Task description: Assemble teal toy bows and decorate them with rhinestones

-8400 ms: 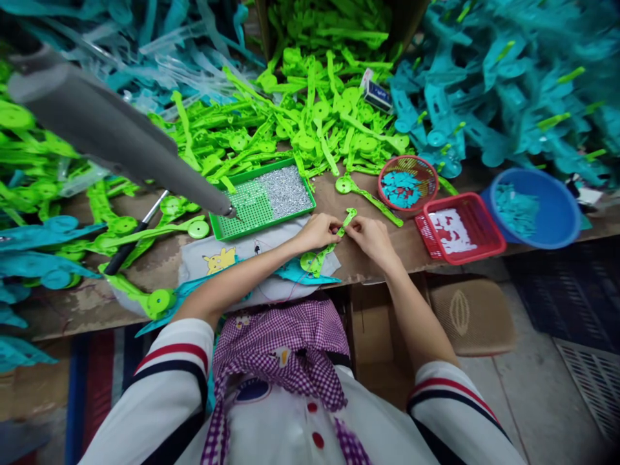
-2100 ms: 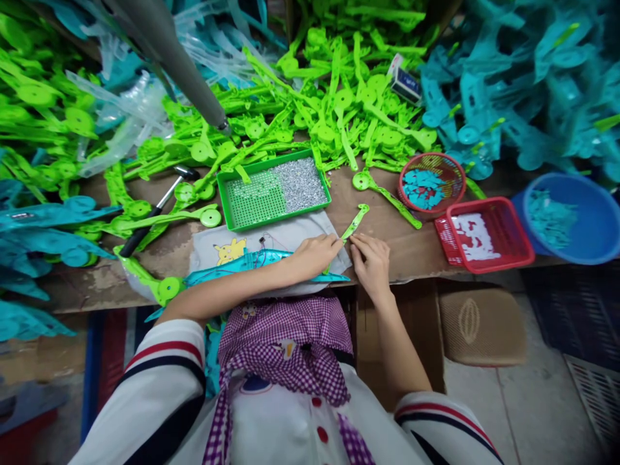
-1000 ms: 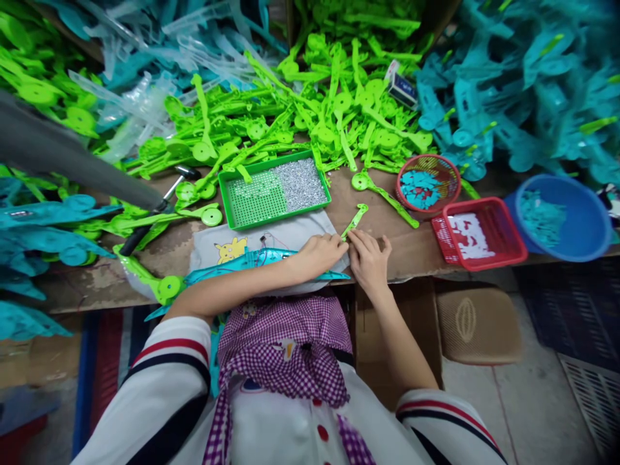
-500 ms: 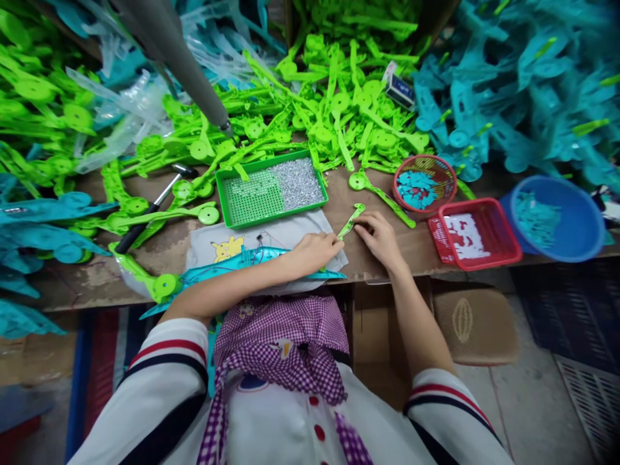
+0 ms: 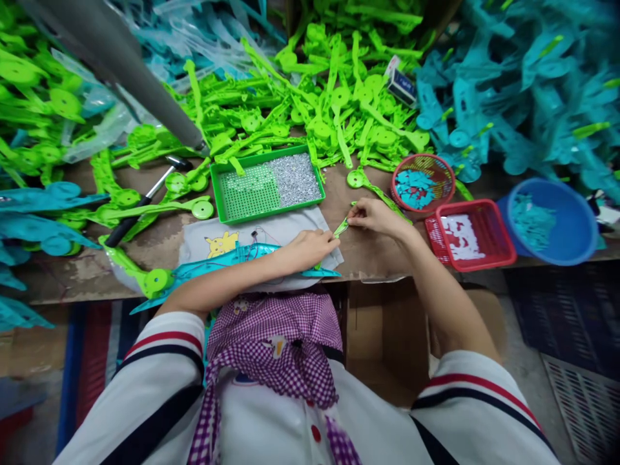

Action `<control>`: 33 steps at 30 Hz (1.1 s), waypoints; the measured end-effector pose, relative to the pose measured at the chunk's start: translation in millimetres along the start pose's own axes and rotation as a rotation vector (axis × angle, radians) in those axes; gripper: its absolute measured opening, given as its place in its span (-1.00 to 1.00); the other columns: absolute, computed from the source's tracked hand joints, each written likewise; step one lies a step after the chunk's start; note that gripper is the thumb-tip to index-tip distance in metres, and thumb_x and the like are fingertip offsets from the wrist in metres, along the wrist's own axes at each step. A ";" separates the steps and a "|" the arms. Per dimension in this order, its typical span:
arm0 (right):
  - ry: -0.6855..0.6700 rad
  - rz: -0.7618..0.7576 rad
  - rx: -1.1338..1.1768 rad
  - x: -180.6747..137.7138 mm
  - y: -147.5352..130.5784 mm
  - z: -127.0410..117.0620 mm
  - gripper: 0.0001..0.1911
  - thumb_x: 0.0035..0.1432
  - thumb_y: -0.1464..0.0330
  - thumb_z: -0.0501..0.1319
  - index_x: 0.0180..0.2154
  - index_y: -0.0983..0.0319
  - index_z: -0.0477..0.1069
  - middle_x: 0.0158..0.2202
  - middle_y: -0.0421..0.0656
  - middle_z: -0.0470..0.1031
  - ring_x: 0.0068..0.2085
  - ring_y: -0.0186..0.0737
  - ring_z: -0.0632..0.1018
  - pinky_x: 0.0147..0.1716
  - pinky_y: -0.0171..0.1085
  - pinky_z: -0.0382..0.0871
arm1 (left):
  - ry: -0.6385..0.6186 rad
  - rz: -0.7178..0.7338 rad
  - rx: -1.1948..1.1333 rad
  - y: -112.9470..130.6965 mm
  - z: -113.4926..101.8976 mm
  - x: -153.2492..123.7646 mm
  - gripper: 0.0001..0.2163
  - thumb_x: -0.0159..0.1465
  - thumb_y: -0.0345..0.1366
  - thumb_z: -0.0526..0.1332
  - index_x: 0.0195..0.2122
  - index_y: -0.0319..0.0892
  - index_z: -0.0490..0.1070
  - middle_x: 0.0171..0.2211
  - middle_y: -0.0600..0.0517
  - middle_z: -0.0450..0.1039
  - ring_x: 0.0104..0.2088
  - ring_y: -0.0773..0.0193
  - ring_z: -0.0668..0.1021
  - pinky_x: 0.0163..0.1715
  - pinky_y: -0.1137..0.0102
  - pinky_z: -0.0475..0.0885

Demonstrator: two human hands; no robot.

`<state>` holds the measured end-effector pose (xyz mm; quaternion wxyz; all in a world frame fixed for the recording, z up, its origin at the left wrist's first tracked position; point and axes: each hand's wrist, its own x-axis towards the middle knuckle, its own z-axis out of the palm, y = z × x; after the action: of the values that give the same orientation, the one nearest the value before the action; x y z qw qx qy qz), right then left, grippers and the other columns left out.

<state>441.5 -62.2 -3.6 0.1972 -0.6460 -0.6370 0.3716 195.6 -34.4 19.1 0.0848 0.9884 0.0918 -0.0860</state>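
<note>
My left hand [image 5: 310, 246] is closed on the near end of a thin green plastic strip [image 5: 341, 227] that lies on the brown table [image 5: 368, 248]. My right hand [image 5: 374, 215] pinches the strip's far end, fingers curled. Both hands rest beside a grey cloth [image 5: 271, 234] with a yellow cartoon figure. A teal plastic piece [image 5: 227, 256] with thin wires lies on the cloth under my left forearm.
A green tray [image 5: 265, 184] of small silvery parts sits behind the cloth. To the right stand a round red basket [image 5: 422, 182], a red rectangular basket [image 5: 469, 233] and a blue bowl [image 5: 552, 220]. Green and teal plastic parts are heaped behind. A hammer [image 5: 140, 200] lies left. A grey pole [image 5: 121, 71] crosses top left.
My right hand has moved away from me along the green strip, from its near end to its far end. My left hand has stayed on the near end.
</note>
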 end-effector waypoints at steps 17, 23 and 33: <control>0.075 0.182 -0.212 2.4 -20.7 0.9 -0.96 -0.06 0.37 0.28 -0.49 0.22 0.46 -0.50 -0.21 0.53 -0.43 -0.27 0.48 -0.39 -0.31 0.29 | 0.084 -0.040 0.032 6.8 5.3 -2.5 -0.74 0.39 -0.54 -0.04 0.01 -0.29 0.36 -0.08 -0.19 0.45 -0.18 0.14 0.54 -0.33 0.31 0.30; 0.420 -0.050 0.025 -38.5 -29.7 36.5 -0.73 0.20 0.20 0.23 -0.16 0.21 0.56 -0.15 -0.04 0.61 -0.16 -0.10 0.60 -0.14 -0.13 0.50 | 0.057 -0.053 -0.011 6.7 5.5 -1.8 -0.70 0.39 -0.54 -0.05 0.06 -0.30 0.35 -0.08 -0.20 0.47 -0.14 0.12 0.55 -0.29 0.32 0.34; 0.450 -0.108 0.141 -51.2 -42.8 87.3 -0.72 0.31 0.22 0.17 -0.06 0.10 0.59 -0.04 -0.13 0.65 0.00 -0.10 0.62 0.07 -0.07 0.48 | 0.045 -0.113 -0.288 -27.3 -0.3 -20.8 -0.66 0.37 -0.50 -0.03 0.06 -0.22 0.42 -0.06 -0.15 0.49 -0.17 0.20 0.57 -0.20 0.34 0.44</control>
<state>353.2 -126.2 -17.1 0.3984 -0.6622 -0.5829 0.2509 170.2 -11.4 19.1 0.2187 0.9610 0.1603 -0.0545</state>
